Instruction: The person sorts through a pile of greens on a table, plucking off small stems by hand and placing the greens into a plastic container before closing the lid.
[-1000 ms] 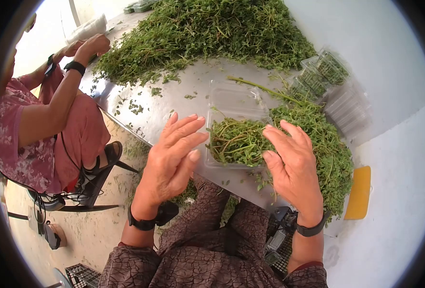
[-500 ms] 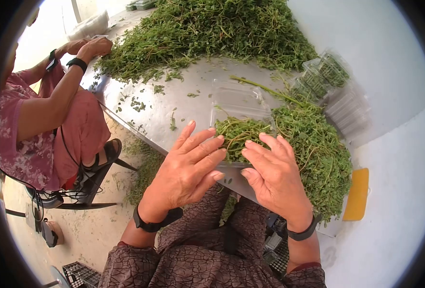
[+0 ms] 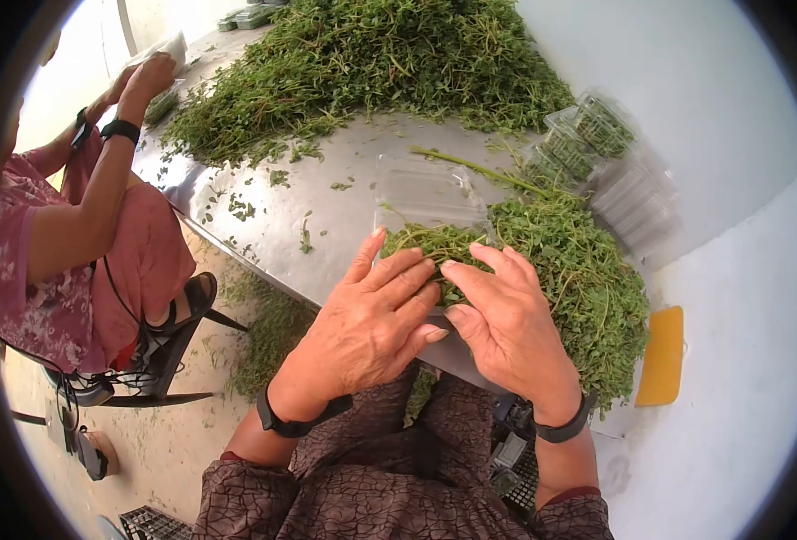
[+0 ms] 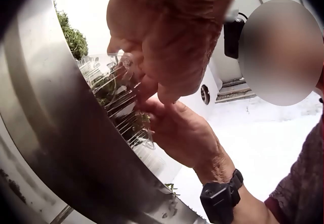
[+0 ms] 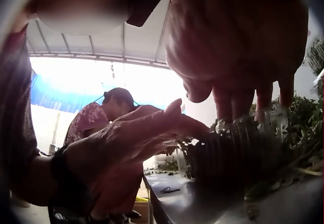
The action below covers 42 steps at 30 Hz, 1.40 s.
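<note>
A clear plastic clamshell box (image 3: 424, 184) stands on the metal table with its lid folded back, away from me. Leafy green stems (image 3: 434, 239) fill its base. My left hand (image 3: 373, 317) lies over the left part of the greens, fingers extended and spread. From the other side my right hand (image 3: 514, 326) reaches in, its fingertips on the greens close beside the left fingers. In the right wrist view, fingers of both hands meet the top of the filled box (image 5: 230, 148). The hands hide most of the base in the head view.
Loose greens (image 3: 588, 297) lie right of the box, and a large heap (image 3: 380, 72) covers the table's far side. Filled boxes (image 3: 588, 135) and stacked empty ones (image 3: 637, 202) stand by the wall. Another person (image 3: 101, 207) sits at left. A yellow board (image 3: 660, 355) leans at right.
Both hands have come in from either side of the box, closer together and onto the greens. The other person's hands have shifted left along the table edge.
</note>
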Motion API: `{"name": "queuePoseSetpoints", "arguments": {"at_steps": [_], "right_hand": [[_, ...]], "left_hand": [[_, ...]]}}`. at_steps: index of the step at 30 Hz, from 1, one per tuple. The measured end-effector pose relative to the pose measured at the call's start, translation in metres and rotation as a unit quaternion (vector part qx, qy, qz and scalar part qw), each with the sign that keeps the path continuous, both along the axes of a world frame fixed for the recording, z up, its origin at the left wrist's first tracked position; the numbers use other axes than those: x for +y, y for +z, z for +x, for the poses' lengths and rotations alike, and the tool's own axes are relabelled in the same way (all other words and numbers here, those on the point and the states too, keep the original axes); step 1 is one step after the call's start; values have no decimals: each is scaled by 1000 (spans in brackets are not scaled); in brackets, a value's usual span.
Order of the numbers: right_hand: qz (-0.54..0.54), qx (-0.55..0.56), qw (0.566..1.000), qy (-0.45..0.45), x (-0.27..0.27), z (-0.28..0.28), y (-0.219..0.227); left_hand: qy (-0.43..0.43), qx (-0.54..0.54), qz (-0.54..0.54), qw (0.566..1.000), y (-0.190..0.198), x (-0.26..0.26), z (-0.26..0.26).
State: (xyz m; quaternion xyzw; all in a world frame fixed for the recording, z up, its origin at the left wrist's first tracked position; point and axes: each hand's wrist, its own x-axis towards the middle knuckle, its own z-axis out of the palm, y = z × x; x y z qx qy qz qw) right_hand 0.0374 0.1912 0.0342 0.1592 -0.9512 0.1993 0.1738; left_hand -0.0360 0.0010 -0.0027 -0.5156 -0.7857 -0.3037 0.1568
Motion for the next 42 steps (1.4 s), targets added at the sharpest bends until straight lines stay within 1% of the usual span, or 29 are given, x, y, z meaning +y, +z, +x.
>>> {"name": "queuePoseSetpoints", "arguments": {"at_steps": [1,13,16,18,19,20,21,23,26,27,29,30,32,33,36,37,39,40,42], "right_hand": [[0,0,1000,-2,0,-2,-3],[17,-7,998,-66,0,-15,-10],[12,-17,997,-69,2,-11,-7],[-45,-8,998,-48,8,-4,0],[-39,-7,997,-64,12,-1,4],[-46,25,997,-59,14,2,8],[-53,57,996,-52,18,5,13],[-46,64,994,-74,27,15,24],[-27,50,987,-149,47,32,37],[-25,50,987,-151,53,37,39],[0,34,974,-226,66,46,39],[22,35,972,-232,73,50,37],[24,26,969,-245,74,60,36],[25,16,967,-255,74,64,35],[37,-15,968,-250,71,75,31],[35,-15,967,-251,70,79,31],[26,-40,964,-263,67,89,30],[22,-46,963,-265,64,94,27],[28,-60,961,-267,59,101,23]], "left_hand": [[2,-5,-17,1000,-1,1,0],[22,-22,-23,999,-3,3,0],[6,-37,-14,999,1,-1,-1],[0,-26,0,1000,8,-7,-1],[-2,-18,15,1000,11,-8,-2],[6,-15,24,1000,11,-9,-1],[-9,-16,30,999,11,-8,0],[28,-9,21,999,11,-7,2],[30,1,32,999,6,-7,4],[38,9,34,999,4,-6,5],[40,6,38,998,4,-6,5],[51,28,44,997,2,-7,4],[70,64,51,994,2,-9,1],[69,63,50,994,1,-9,1],[117,84,71,987,0,-9,5],[116,84,69,987,1,-10,7],[119,89,115,982,2,-13,15],[118,85,110,983,0,-15,19],[99,108,155,977,-3,-17,26]]}}
